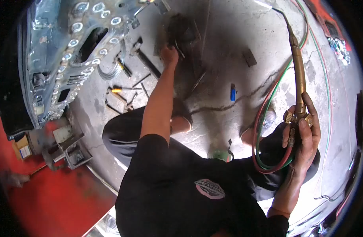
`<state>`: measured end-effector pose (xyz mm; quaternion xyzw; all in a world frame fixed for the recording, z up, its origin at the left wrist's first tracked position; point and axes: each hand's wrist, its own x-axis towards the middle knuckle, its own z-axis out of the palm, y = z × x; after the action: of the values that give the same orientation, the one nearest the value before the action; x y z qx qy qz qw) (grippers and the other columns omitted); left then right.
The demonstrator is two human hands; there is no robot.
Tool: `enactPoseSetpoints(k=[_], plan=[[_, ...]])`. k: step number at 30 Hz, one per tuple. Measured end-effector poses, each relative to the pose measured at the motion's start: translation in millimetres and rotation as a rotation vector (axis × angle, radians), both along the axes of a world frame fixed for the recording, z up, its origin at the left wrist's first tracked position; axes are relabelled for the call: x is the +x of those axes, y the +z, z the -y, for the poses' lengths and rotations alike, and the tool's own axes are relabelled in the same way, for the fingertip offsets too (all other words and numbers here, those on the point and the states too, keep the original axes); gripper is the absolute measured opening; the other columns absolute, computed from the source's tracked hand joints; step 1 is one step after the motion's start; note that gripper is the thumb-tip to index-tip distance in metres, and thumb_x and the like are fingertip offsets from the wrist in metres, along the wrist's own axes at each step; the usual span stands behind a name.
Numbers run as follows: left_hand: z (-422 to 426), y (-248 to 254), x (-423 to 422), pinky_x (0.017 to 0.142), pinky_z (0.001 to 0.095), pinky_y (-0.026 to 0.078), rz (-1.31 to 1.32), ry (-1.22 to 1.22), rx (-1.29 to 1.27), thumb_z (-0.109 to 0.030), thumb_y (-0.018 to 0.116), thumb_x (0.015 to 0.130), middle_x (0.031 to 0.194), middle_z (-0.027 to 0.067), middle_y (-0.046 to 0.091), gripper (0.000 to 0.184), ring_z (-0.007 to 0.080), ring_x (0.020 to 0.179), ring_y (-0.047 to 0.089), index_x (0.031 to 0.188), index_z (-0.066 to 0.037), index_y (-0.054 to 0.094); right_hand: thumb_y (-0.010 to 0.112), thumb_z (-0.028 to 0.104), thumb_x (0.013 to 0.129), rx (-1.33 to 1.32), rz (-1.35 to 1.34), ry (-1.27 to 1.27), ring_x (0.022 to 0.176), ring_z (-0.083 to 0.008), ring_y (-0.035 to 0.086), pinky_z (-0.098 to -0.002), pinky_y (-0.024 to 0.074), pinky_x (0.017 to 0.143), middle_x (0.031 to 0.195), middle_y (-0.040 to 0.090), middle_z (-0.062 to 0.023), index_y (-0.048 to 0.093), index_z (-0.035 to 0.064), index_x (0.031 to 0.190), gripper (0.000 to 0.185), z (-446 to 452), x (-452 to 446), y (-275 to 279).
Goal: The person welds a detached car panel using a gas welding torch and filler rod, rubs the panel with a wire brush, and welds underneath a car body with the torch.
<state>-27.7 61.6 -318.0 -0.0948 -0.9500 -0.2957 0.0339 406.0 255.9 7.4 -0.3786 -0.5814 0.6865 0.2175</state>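
My right hand (306,128) is wrapped round the valve end of a brass gas torch (298,71). The torch points up, and a bright white flame (263,4) shows at its tip. Red and green hoses (257,138) loop from the torch's lower end. My left hand (169,55) reaches out to the floor with its fingers closed, at a thin curved metal piece (179,49) beside a dark, shadowed object (180,27). What the fingers hold is too dark to be sure of.
At the left stands a large metal panel (76,27) with weld spots. On the floor lie a hammer (146,59), an orange-handled screwdriver (117,90), coiled wire (109,70), a blue lighter (233,94) and a flat plate (249,58). A vise (61,152) sits at the lower left.
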Motion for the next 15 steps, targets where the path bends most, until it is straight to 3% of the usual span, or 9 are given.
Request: enactPoseSetpoints(k=[3, 4, 6, 8, 9, 11, 14, 15], plan=[[15.3, 31.8, 32.3, 0.100, 0.0536, 0.045, 0.105, 0.067, -0.037, -0.013, 0.066, 0.080, 0.118, 0.0318, 0.065, 0.051, 0.0492, 0.117, 0.058, 0.126, 0.007, 0.061, 0.059, 0.025, 0.100, -0.023, -0.032, -0.011, 0.054, -0.0095, 0.057, -0.0183, 0.0425, 0.043, 0.107, 0.064, -0.0182, 0.036, -0.0095, 0.152, 0.067, 1.5, -1.6, -1.6], [37.8, -9.5, 31.2, 0.102, 0.0536, 0.045, 0.007, 0.083, -0.138, -0.015, 0.066, 0.080, 0.122, 0.0307, 0.064, 0.054, 0.0483, 0.121, 0.056, 0.129, 0.004, 0.060, 0.062, 0.025, 0.096, 0.004, -0.015, -0.024, 0.056, -0.0105, 0.060, -0.0201, 0.0436, 0.044, 0.101, 0.065, -0.0151, 0.045, -0.0077, 0.148, 0.064, 1.7, -3.4, 0.8], [82.5, -103.3, 45.7, 0.108, 0.0541, 0.043, -0.094, 0.216, -0.307, -0.022, 0.066, 0.081, 0.128, 0.0286, 0.062, 0.057, 0.0465, 0.128, 0.054, 0.133, 0.001, 0.057, 0.062, 0.024, 0.096, -0.016, -0.034, -0.041, 0.055, -0.0108, 0.060, -0.0204, 0.0437, 0.044, 0.100, 0.066, -0.0150, 0.045, -0.0075, 0.148, 0.063, 2.0, -2.6, 0.6], [102.6, -99.7, 83.9, 0.114, 0.0542, 0.040, 0.210, 0.303, -0.394, -0.029, 0.065, 0.084, 0.133, 0.0274, 0.060, 0.058, 0.0449, 0.133, 0.052, 0.133, -0.001, 0.056, 0.063, 0.024, 0.096, -0.032, -0.038, -0.047, 0.055, -0.0110, 0.059, -0.0207, 0.0437, 0.044, 0.100, 0.066, -0.0148, 0.045, -0.0072, 0.148, 0.063, 3.5, -1.5, -0.2], [105.0, -72.8, 96.5, 0.116, 0.0538, 0.038, 0.513, 0.251, -0.405, -0.033, 0.065, 0.086, 0.136, 0.0272, 0.059, 0.057, 0.0441, 0.134, 0.051, 0.133, -0.001, 0.056, 0.064, 0.024, 0.096, -0.032, -0.037, -0.053, 0.055, -0.0111, 0.059, -0.0208, 0.0437, 0.044, 0.099, 0.066, -0.0147, 0.046, -0.0071, 0.148, 0.063, 2.9, -0.5, -0.6], [105.0, -34.2, 110.3, 0.110, 0.0551, 0.044, 0.500, 0.078, -0.418, -0.035, 0.065, 0.089, 0.129, 0.0295, 0.063, 0.057, 0.0456, 0.127, 0.057, 0.132, 0.000, 0.056, 0.065, 0.024, 0.096, -0.034, -0.036, -0.069, 0.054, -0.0113, 0.059, -0.0211, 0.0437, 0.043, 0.099, 0.066, -0.0145, 0.047, -0.0064, 0.147, 0.062, 1.2, 2.6, -0.6], [131.1, -59.8, 97.2, 0.100, 0.0558, 0.050, 0.486, -0.223, -0.461, -0.034, 0.062, 0.091, 0.118, 0.0295, 0.068, 0.052, 0.0467, 0.115, 0.064, 0.130, -0.001, 0.058, 0.066, 0.025, 0.096, -0.062, -0.034, -0.068, 0.054, -0.0114, 0.059, -0.0215, 0.0435, 0.043, 0.097, 0.066, -0.0140, 0.049, -0.0033, 0.147, 0.060, 0.6, 4.6, -3.1], [132.6, -49.1, 94.0, 0.097, 0.0557, 0.051, 0.462, -0.200, -0.452, -0.033, 0.062, 0.091, 0.114, 0.0293, 0.068, 0.048, 0.0469, 0.113, 0.065, 0.126, 0.000, 0.060, 0.066, 0.025, 0.096, -0.062, -0.044, -0.054, 0.053, -0.0113, 0.059, -0.0216, 0.0435, 0.043, 0.097, 0.066, -0.0138, 0.050, -0.0029, 0.147, 0.060, 1.6, 3.8, -2.9]])
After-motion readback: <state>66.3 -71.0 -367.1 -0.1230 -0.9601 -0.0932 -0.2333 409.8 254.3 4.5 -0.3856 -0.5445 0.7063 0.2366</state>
